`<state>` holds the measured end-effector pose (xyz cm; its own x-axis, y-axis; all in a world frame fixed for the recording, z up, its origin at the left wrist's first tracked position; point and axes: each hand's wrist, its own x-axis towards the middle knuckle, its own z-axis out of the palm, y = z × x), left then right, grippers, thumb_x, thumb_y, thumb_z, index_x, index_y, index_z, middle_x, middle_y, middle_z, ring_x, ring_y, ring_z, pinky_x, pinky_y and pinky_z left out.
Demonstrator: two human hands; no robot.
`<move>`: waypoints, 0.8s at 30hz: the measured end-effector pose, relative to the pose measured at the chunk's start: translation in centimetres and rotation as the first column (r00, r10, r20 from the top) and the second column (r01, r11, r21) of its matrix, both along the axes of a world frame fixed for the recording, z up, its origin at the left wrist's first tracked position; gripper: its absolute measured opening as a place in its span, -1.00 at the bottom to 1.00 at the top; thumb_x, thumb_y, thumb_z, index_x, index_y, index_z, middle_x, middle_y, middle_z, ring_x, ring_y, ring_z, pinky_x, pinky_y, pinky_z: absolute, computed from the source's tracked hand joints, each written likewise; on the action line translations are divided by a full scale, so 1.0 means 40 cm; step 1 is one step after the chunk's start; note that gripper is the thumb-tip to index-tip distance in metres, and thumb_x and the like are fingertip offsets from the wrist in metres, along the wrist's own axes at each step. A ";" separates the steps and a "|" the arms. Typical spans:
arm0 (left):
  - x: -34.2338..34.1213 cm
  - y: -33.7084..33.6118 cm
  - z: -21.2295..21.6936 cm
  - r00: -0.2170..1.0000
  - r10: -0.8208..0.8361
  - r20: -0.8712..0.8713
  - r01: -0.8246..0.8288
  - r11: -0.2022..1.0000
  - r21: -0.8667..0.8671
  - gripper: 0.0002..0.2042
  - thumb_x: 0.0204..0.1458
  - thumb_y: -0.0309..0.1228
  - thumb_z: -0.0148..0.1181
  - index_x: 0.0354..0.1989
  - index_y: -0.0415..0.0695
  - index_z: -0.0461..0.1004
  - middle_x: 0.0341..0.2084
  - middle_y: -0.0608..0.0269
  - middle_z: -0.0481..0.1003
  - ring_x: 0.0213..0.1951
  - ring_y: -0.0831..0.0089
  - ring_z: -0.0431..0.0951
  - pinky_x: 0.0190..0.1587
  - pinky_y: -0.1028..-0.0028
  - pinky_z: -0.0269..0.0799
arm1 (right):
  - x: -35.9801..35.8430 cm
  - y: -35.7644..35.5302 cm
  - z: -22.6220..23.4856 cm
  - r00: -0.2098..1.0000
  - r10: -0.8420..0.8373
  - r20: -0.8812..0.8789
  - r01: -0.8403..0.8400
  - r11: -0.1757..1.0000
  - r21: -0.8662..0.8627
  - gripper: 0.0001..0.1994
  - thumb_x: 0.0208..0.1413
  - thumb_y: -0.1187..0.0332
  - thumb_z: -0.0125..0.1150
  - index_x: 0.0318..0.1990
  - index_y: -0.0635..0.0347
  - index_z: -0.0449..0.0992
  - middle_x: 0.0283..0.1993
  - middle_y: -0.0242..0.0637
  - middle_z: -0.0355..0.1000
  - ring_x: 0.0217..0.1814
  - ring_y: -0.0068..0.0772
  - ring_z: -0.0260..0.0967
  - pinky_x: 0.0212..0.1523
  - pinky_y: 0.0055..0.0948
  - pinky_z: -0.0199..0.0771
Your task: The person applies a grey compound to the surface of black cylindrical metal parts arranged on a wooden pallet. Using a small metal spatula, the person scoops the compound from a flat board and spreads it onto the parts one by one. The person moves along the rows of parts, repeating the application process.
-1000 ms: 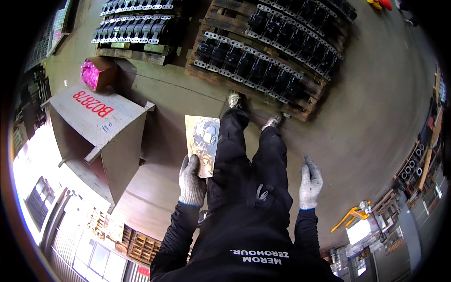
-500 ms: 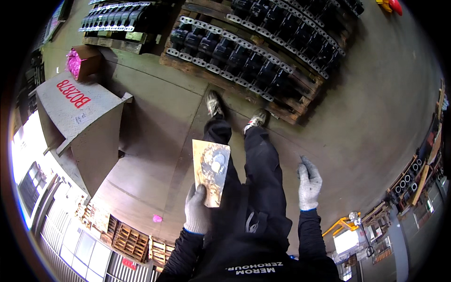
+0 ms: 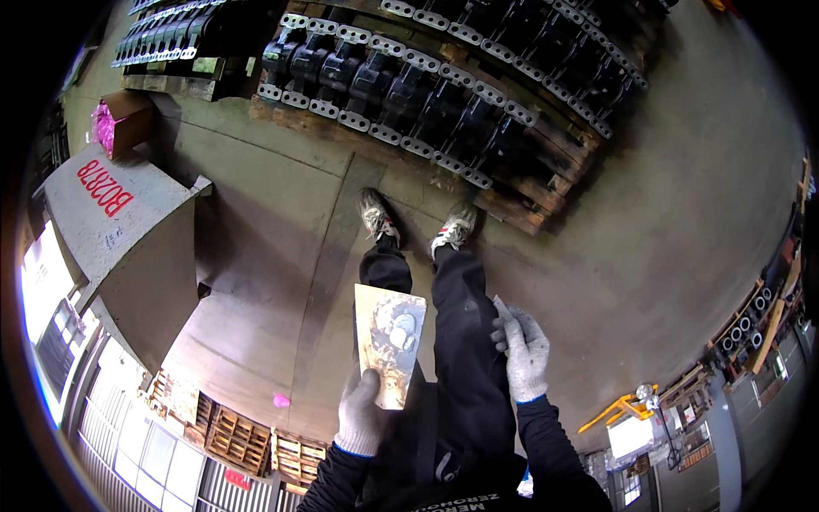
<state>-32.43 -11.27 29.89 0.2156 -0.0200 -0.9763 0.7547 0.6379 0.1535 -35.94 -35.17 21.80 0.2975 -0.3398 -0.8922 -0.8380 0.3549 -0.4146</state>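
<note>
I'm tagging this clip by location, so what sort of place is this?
Most likely a factory or warehouse floor: black metal parts stacked in rows on wooden pallets, a bare concrete floor, and the left hand in a work glove holding a worn card.

A brown cardboard box [image 3: 128, 119] with pink wrap inside — far left (on the floor) — beside a grey crate [image 3: 119, 247] bearing red lettering.

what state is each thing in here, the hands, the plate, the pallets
left hand: gloved, fingers closed on the flat plate's lower edge
flat plate: held up, stained face toward camera
right hand: gloved, holds a small pale piece
black cast parts: lined in rows on a wooden pallet
cardboard box: open, pink material inside
</note>
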 end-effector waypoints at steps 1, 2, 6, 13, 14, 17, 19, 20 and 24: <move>-0.015 0.006 -0.015 0.997 0.071 -0.024 -0.073 0.995 -0.062 -0.48 0.24 -0.22 0.14 0.27 -0.26 0.24 0.10 0.13 0.47 0.08 0.26 0.52 0.18 0.23 0.41 | 0.005 0.009 -0.006 1.000 -0.005 -0.014 0.005 0.999 0.043 -0.72 0.33 0.34 0.12 0.09 0.29 0.49 -0.19 -0.34 0.56 -0.38 -0.70 0.44 -0.36 -0.68 0.43; -0.029 0.011 -0.030 0.989 0.141 -0.051 -0.146 0.982 -0.122 -0.47 0.23 -0.20 0.15 0.28 -0.23 0.24 0.10 0.15 0.47 0.08 0.24 0.52 0.19 0.20 0.41 | 0.019 0.020 -0.012 1.000 -0.014 -0.005 0.015 0.998 0.060 -0.71 0.35 0.29 0.10 0.09 0.28 0.47 -0.19 -0.31 0.56 -0.40 -0.65 0.47 -0.41 -0.68 0.43; -0.067 0.010 -0.070 0.963 0.263 -0.055 -0.268 0.936 -0.228 -0.50 0.22 -0.20 0.16 0.27 -0.13 0.29 0.14 0.20 0.47 0.15 0.22 0.49 0.24 0.11 0.36 | 0.079 0.059 -0.019 0.963 -0.220 -0.156 0.257 0.925 0.281 -0.77 0.36 0.31 0.06 0.04 0.21 0.46 -0.13 -0.22 0.53 -0.33 -0.50 0.51 -0.36 -0.58 0.46; -0.025 -0.027 -0.067 0.985 0.165 -0.048 -0.172 0.954 -0.245 -0.21 0.02 -0.09 0.39 0.36 -0.15 0.13 0.18 0.10 0.39 0.20 0.16 0.41 0.26 0.18 0.33 | 0.052 0.127 -0.078 0.865 -0.460 -0.200 0.494 0.712 0.499 -0.82 0.30 0.41 0.09 -0.02 0.26 0.44 -0.09 -0.15 0.49 -0.06 -0.26 0.44 0.10 -0.38 0.41; -0.020 -0.032 -0.066 0.986 0.160 -0.051 -0.168 0.956 -0.242 -0.19 0.02 -0.09 0.40 0.37 -0.14 0.11 0.19 0.10 0.38 0.21 0.16 0.40 0.28 0.16 0.32 | 0.030 0.134 -0.090 0.941 -0.334 -0.045 0.314 0.820 0.478 -0.81 0.28 0.43 0.12 -0.01 0.28 0.45 -0.13 -0.17 0.49 -0.08 -0.29 0.41 0.10 -0.39 0.38; -0.007 -0.040 -0.077 0.996 0.087 0.020 -0.080 0.966 -0.245 -0.16 0.01 -0.09 0.40 0.38 -0.14 0.08 0.22 0.11 0.35 0.23 0.15 0.38 0.30 0.12 0.29 | 0.030 0.131 -0.091 0.873 -0.455 -0.177 0.457 0.633 0.625 -0.82 0.24 0.44 0.16 -0.04 0.28 0.47 -0.19 -0.20 0.50 -0.12 -0.31 0.40 0.03 -0.40 0.38; -0.008 -0.047 -0.084 0.996 0.091 0.022 -0.083 0.968 -0.236 -0.16 0.01 -0.09 0.40 0.38 -0.14 0.08 0.23 0.11 0.33 0.22 0.14 0.38 0.30 0.12 0.29 | 0.055 0.139 -0.072 0.916 -0.380 -0.127 0.377 0.713 0.591 -0.86 0.23 0.48 0.15 -0.10 0.30 0.51 -0.23 -0.21 0.52 -0.15 -0.35 0.45 -0.05 -0.42 0.41; -0.009 -0.049 -0.086 0.995 0.093 0.024 -0.085 0.969 -0.232 -0.17 0.01 -0.10 0.40 0.38 -0.15 0.08 0.23 0.10 0.33 0.22 0.13 0.38 0.30 0.11 0.29 | 0.067 0.139 -0.063 0.916 -0.383 -0.122 0.377 0.715 0.588 -0.87 0.22 0.48 0.16 -0.13 0.33 0.53 -0.25 -0.22 0.54 -0.19 -0.36 0.48 -0.07 -0.42 0.45; 0.000 -0.047 -0.085 0.999 0.017 0.050 -0.004 0.969 -0.245 -0.19 0.02 -0.12 0.40 0.36 -0.19 0.10 0.18 0.07 0.37 0.19 0.13 0.42 0.26 0.16 0.34 | 0.075 0.142 -0.060 0.923 -0.382 -0.050 0.330 0.717 0.614 -0.84 0.22 0.52 0.13 -0.10 0.35 0.56 -0.19 -0.24 0.56 -0.12 -0.37 0.51 0.01 -0.45 0.45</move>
<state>-32.43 -13.14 26.48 0.2672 -0.2544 -0.9295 0.7426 0.6690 0.0303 -32.94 -29.48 19.39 0.3396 0.1628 -0.9264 -0.5738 0.8162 -0.0670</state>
